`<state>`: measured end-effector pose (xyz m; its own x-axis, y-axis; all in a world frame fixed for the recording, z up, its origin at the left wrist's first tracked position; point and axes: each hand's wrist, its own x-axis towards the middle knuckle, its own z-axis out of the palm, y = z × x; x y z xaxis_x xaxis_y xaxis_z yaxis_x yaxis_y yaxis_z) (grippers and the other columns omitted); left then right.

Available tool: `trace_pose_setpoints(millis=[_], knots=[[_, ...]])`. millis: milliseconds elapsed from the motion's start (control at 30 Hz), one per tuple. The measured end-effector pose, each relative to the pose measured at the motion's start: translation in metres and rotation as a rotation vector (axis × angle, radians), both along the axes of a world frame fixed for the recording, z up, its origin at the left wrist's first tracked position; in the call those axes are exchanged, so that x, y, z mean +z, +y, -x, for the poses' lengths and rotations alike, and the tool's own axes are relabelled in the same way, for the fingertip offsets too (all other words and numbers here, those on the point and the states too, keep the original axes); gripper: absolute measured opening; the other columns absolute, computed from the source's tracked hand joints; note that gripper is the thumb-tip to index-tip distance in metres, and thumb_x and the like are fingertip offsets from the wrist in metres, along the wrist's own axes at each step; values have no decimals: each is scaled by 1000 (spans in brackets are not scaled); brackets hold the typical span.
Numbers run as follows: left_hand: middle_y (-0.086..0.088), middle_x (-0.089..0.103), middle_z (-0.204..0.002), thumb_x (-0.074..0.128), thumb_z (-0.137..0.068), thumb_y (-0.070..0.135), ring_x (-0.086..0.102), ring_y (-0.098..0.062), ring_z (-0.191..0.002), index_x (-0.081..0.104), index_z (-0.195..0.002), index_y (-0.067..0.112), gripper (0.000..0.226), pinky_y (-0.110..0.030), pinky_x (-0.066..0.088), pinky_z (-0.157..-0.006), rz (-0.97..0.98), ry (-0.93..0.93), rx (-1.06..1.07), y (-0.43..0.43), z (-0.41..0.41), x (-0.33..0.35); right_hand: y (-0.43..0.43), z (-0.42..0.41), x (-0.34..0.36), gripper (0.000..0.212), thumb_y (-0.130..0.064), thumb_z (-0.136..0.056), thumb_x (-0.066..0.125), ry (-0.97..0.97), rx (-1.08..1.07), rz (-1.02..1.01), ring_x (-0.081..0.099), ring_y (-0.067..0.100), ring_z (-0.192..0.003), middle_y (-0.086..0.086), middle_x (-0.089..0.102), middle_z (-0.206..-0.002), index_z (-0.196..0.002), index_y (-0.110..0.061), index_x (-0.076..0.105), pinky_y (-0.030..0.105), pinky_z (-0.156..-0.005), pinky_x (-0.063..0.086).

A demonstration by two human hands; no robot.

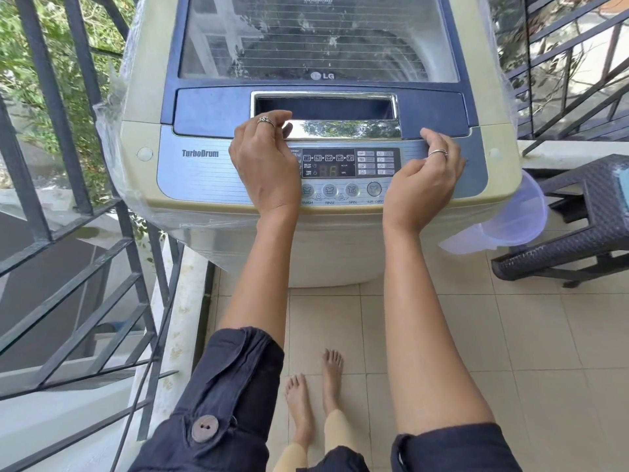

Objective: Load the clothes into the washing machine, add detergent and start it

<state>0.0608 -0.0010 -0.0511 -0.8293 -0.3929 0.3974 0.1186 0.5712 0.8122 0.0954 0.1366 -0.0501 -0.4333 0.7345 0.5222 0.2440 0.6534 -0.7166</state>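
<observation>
A cream and blue top-loading washing machine (pixel 190 172) stands in front of me, its glass lid (pixel 316 39) down. The chrome lid handle (pixel 343 127) sits just above the control panel (pixel 350 165), which has a row of round buttons. My left hand (pixel 263 161) rests on the panel's left part, fingers curled and touching the handle's left end. My right hand (pixel 423 175) hovers over the panel's right part, fingers loosely bent and empty. No clothes or detergent show.
A dark metal railing (pixel 68 199) runs along the left. A dark woven stool (pixel 585 219) stands at the right, with a clear plastic scoop-like cup (pixel 517 219) beside the machine. Plastic wrap hangs around the machine's sides. My bare feet stand on beige tiles (pixel 510 335).
</observation>
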Motion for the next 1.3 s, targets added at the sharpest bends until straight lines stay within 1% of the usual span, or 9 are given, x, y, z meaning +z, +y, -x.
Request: trace_pose_setpoints(millis=[133,200,300,433,633,867,1000,1100,1300], knots=[[6,71,-90,50,-84,3,59,-17,-96,71,-96,15,27,-41,50,-86,-1,-1,4,0,0,1,0,-1,-1,44,13,-73,40,4,13,14,63,31,-101,10,68,-106,-102,-2,70,-11,-94,4],[6,70,-89,51,-84,3,59,-17,-95,71,-96,15,27,-41,50,-85,-4,1,9,0,0,1,0,0,-1,45,12,-72,39,6,19,15,63,30,-100,10,68,-105,-101,-3,70,-8,-95,13],[6,70,-87,50,-83,2,59,-17,-93,71,-95,15,27,-41,50,-85,-9,10,12,0,-1,2,-1,0,0,47,11,-70,38,7,41,9,62,31,-98,10,68,-104,-101,-3,70,14,-90,34],[5,70,-87,51,-82,1,59,-17,-91,71,-94,14,27,-41,50,-85,-3,10,19,0,-1,1,-1,-1,0,47,10,-71,38,-3,54,11,61,30,-99,9,68,-105,-102,-3,70,18,-88,36],[5,69,-87,50,-83,2,59,-17,-92,71,-94,14,27,-41,51,-85,3,4,22,1,-2,1,1,-1,0,46,10,-70,38,4,48,13,61,32,-98,10,68,-105,-101,-3,70,5,-88,25],[14,62,-85,51,-84,2,52,-5,-89,71,-94,14,26,-41,51,-85,3,3,24,1,-1,1,0,0,1,48,7,-72,35,-2,54,36,60,30,-100,9,68,-106,-102,-5,70,9,-87,31],[15,62,-85,51,-84,4,56,-9,-92,71,-97,15,26,-41,50,-87,-4,-12,19,0,-1,4,0,0,1,46,7,-73,40,-34,57,71,58,27,-103,6,67,-109,-105,-8,69,18,-85,37],[4,69,-91,54,-86,7,59,-17,-92,68,-102,14,23,-38,47,-88,16,-41,16,-1,0,9,-1,2,5,42,7,-76,44,-37,114,61,59,26,-103,7,67,-110,-106,-7,69,19,-85,39],[2,65,-115,53,-87,18,56,-20,-110,59,-123,18,36,-28,33,-96,169,-74,48,3,5,21,-10,16,13,37,-4,-85,46,-100,296,86,54,27,-122,10,63,-123,-116,-4,65,38,-104,43]])
